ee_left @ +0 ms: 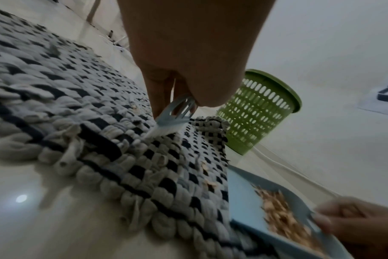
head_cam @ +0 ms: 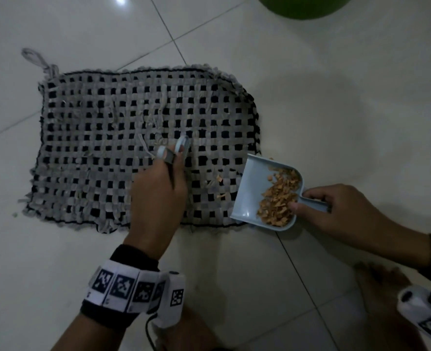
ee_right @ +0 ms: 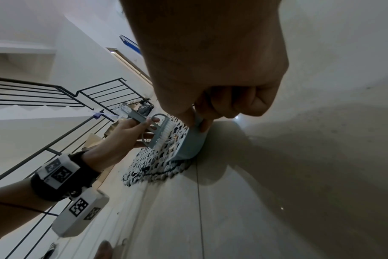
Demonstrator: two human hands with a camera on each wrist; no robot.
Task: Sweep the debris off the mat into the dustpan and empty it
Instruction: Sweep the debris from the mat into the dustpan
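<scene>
A grey-and-black woven mat [head_cam: 103, 138] lies on the tiled floor. My left hand [head_cam: 158, 188] grips a small pale blue brush [ee_left: 173, 121], its white bristles down on the mat's middle. My right hand [head_cam: 336, 211] pinches the handle of a pale blue dustpan [head_cam: 252, 193], whose front lip rests on the mat's right near corner. A heap of tan debris [head_cam: 277, 198] fills the pan's back. A few tan bits [head_cam: 219, 179] lie loose on the mat just left of the pan. In the right wrist view the brush [ee_right: 161, 135] stands close beside the dustpan [ee_right: 186, 147].
A green perforated bin [ee_left: 257, 110] stands on the floor beyond the mat's far right corner; its rim [head_cam: 303, 6] shows at the top of the head view. My bare feet [head_cam: 384, 287] are near the right forearm. A stair railing [ee_right: 55, 98] stands off to the left.
</scene>
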